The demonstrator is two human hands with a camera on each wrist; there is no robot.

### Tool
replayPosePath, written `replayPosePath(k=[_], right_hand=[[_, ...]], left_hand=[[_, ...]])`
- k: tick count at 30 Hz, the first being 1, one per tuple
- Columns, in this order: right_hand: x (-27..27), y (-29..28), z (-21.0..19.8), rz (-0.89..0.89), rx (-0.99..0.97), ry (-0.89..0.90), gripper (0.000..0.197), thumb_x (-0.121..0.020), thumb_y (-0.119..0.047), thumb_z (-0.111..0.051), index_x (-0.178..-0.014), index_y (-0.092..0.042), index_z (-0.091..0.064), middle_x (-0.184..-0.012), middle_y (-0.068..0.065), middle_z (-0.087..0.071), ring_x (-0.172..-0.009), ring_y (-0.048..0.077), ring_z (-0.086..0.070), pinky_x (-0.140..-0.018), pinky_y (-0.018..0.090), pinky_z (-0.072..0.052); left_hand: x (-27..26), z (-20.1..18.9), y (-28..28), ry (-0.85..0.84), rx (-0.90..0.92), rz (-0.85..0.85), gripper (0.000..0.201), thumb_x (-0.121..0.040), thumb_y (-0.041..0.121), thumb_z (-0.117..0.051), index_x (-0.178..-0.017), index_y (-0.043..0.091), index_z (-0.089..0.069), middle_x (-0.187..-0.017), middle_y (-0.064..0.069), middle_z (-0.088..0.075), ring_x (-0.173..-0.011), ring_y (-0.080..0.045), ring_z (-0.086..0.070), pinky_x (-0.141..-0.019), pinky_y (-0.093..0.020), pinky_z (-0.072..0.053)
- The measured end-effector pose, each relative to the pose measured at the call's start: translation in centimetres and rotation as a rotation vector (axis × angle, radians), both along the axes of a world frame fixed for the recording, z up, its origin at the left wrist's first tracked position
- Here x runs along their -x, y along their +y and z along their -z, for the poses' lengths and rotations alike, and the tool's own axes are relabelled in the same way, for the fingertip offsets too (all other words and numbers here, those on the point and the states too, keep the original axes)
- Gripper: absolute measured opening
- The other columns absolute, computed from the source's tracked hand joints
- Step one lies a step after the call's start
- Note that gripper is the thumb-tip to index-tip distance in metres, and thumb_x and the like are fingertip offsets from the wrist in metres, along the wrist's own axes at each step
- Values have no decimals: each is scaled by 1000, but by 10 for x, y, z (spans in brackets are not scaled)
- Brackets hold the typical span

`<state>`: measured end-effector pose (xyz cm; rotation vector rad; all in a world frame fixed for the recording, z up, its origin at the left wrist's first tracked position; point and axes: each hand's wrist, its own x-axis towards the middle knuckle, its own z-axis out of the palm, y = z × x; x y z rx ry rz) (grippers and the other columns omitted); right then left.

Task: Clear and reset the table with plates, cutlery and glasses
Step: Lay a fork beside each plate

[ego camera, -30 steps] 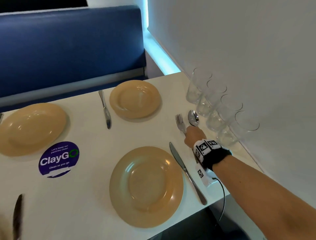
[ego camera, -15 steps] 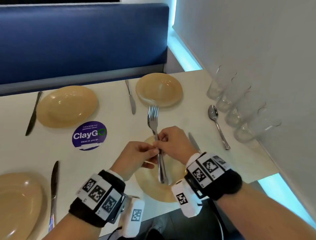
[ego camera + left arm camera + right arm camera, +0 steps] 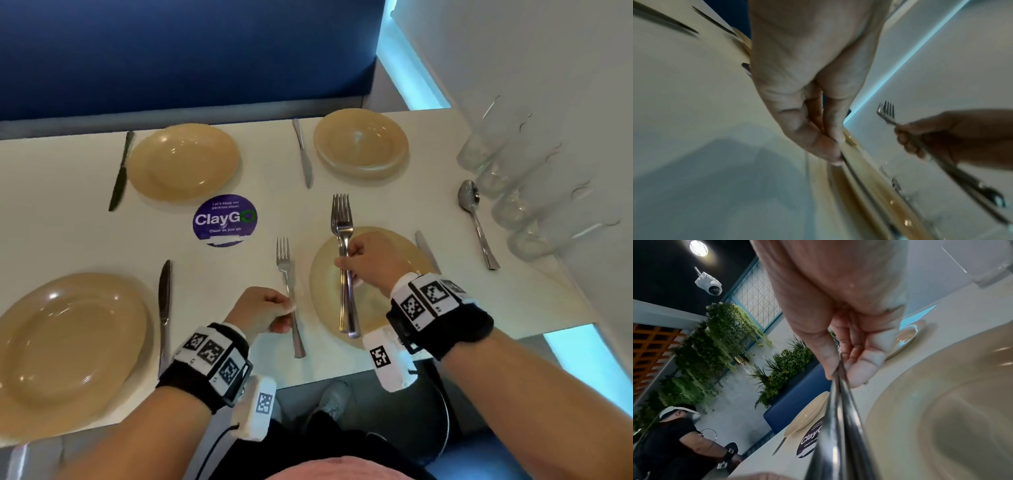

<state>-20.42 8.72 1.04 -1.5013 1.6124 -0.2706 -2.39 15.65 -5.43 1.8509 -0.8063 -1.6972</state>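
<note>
Fork (image 3: 289, 291) pinched mid-handle by the left hand (image 3: 262, 313) lies tines-away just left of the near plate (image 3: 325, 308), while the right hand (image 3: 373, 263) grips spare forks (image 3: 344, 260) above that plate.

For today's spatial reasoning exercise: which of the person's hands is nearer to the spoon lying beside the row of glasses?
Right. The right hand holds a bundle of forks above the near plate, left of the spoon. The left hand pinches a single fork farther left.
</note>
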Motion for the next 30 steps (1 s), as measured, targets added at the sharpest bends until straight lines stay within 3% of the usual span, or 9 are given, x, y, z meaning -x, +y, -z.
replayPosePath(k=[3,8,10,13,15,19,24,28,30], right_hand=[[0,0,4,5,7,19,14,-83,-10,-67,-81,2,-62,-68,10,-57,-56,17,-58,-71,35,-55],[-3,4,7,-29,27,82,32,-84,-14,-67,-61,-11,-44,-55,1,-45,-46,8,-51,-46,16,-38],[-4,6,7,-45,32,100,28,-84,-16,-67,-65,-10,-47,-60,7,-50,-53,18,-57,-50,21,-43],[-5,8,6,-49,58,80,19,-82,-14,-68,-71,-8,-54,-74,28,-61,-79,38,-69,-73,41,-57],[-3,9,5,-46,67,64,20,-81,-13,-69,-70,-7,-54,-72,27,-57,-85,45,-66,-80,49,-56],[1,8,5,-31,74,65,23,-80,-12,-70,-67,-8,-52,-68,15,-51,-86,47,-65,-78,52,-55],[2,7,7,-16,75,51,22,-80,-12,-70,-67,-7,-53,-75,30,-60,-86,46,-66,-79,52,-55],[2,4,8,-12,71,35,16,-80,-13,-71,-73,-6,-58,-72,22,-59,-84,45,-67,-78,52,-56],[3,1,8,11,65,14,16,-80,-12,-70,-77,2,-62,-79,28,-65,-81,41,-68,-78,49,-57]], left_hand=[[4,17,10,-51,-18,24,11,-83,0,-66,-71,0,-64,-56,-9,-63,-42,-11,-60,-50,-21,-55],[15,27,13,-69,-14,11,8,-80,0,-70,-76,-4,-65,-63,-14,-64,-44,-13,-63,-48,-21,-55],[18,26,12,-79,-19,11,9,-79,0,-70,-79,-7,-64,-65,-16,-64,-44,-13,-63,-45,-20,-53],[20,24,12,-97,-39,29,13,-79,1,-70,-86,-6,-63,-67,-16,-65,-43,-12,-64,-43,-20,-52],[21,25,13,-116,-48,44,14,-79,1,-71,-88,-6,-62,-67,-16,-65,-43,-13,-64,-43,-19,-52],[20,25,13,-148,-41,96,12,-79,2,-71,-83,-4,-62,-65,-14,-65,-42,-11,-64,-44,-19,-53],[21,27,8,-182,-28,146,12,-79,3,-71,-81,-6,-63,-66,-13,-67,-46,-12,-65,-49,-21,-56],[18,26,8,-173,-42,160,19,-78,7,-73,-87,-7,-65,-72,-15,-69,-50,-13,-66,-55,-25,-58],[15,20,9,-227,-41,215,19,-79,14,-74,-85,-2,-65,-74,-14,-71,-55,-13,-66,-56,-23,-58]])
